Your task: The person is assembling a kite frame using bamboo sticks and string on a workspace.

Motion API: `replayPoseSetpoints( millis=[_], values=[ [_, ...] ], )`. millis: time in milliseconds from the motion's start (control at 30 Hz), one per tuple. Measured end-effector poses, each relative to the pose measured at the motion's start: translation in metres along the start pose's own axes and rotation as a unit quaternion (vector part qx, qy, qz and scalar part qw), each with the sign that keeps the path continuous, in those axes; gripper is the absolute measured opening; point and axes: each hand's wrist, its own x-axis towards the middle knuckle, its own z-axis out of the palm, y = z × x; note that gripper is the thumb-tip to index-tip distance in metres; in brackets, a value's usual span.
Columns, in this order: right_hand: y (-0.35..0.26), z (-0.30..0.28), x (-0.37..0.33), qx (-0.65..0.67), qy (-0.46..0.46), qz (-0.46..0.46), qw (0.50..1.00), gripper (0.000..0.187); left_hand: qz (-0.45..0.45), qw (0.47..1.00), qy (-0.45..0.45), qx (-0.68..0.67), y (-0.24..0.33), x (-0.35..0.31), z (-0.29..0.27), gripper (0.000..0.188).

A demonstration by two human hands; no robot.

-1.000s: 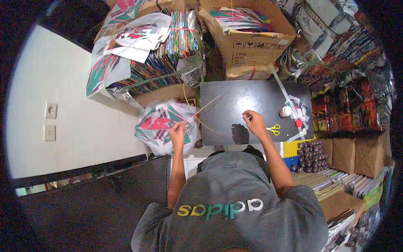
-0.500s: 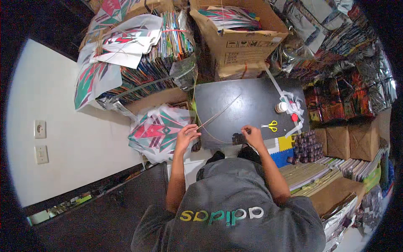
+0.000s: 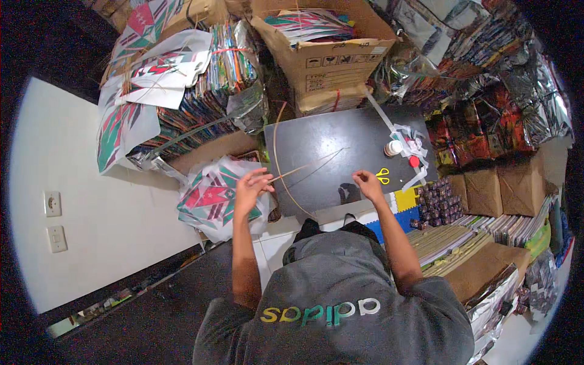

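Two thin, pale bamboo-like sticks, one bowed (image 3: 277, 146) and one straight (image 3: 302, 167), cross just beside my left hand (image 3: 252, 190). My left hand pinches them near the crossing, its other fingers loosely spread. The straight stick slants across the dark table (image 3: 328, 131); the bowed one curves down past the table's near edge. My right hand (image 3: 368, 185) is raised over the table's right part, thumb and fingers pinched together. Whatever it may hold is too small to see. Right by those fingers lie yellow-handled scissors (image 3: 382, 176), their blades hidden.
On the table's right side are a white-capped jar (image 3: 393, 148), a red cap (image 3: 414, 161) and crumpled white strips (image 3: 409, 137). Printed kite-like sheets (image 3: 210, 194) lie left of the table. An open cardboard box (image 3: 334, 61) stands behind it; stacked bundles (image 3: 480, 134) rise at the right.
The sticks have shifted with my left hand, and the bowed one now reaches lower, toward my body. My right hand has risen closer to the scissors. The whole view has shifted slightly.
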Motion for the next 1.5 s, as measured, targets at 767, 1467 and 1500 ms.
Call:
replayPoseSetpoints(
  millis=[767, 1467, 1500],
  values=[
    [-0.055, -0.146, 0.031, 0.264, -0.012, 0.024, 0.964, 0.04, 0.031, 0.974, -0.118, 0.188, 0.137, -0.059, 0.138, 0.035],
    [0.012, -0.157, -0.001, 0.155, -0.434, 0.004, 0.888, 0.033, 0.058, 0.993, 0.085, 0.055, 0.057, -0.143, 0.159, 0.037],
    [0.019, -0.155, -0.004, 0.127, -0.461, 0.025, 0.878, 0.032, 0.05, 0.993, 0.102, 0.028, 0.052, -0.146, 0.157, 0.037]
  ],
)
